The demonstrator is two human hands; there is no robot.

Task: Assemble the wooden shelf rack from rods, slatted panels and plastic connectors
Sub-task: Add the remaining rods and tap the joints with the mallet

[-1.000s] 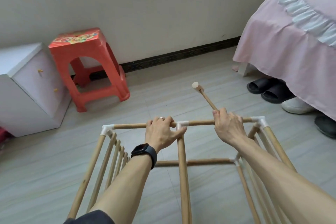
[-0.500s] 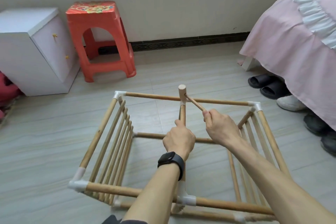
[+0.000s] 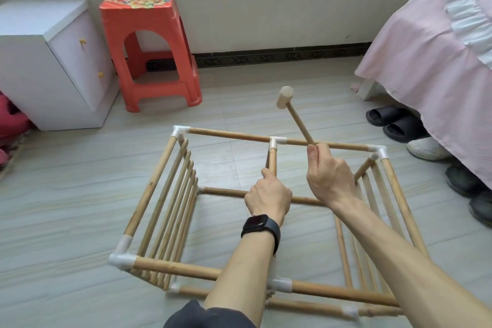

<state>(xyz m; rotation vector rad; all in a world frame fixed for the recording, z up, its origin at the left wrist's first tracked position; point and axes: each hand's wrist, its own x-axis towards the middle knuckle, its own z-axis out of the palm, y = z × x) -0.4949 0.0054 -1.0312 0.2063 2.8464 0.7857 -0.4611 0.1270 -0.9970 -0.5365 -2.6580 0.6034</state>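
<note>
Rack frame (image 3: 159, 194) on floor, step: seating joints. Centre rod (image 3: 272, 160) gripped by L hand (image 3: 267, 196); mallet (image 3: 292, 114) clasped, raised by R hand (image 3: 328, 176). Next: tap needed on T-connector (image 3: 277, 140)

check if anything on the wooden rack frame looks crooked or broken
Nothing stands out. The wooden rod frame looks square, with white plastic connectors seated at the visible corners. The left hand grips the middle rod; the right hand holds a small wooden mallet raised.

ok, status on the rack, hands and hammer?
Left hand gripping centre rod. Right hand holds wooden mallet raised above the T-connector. Rack frame on floor, nothing blocking.
</note>
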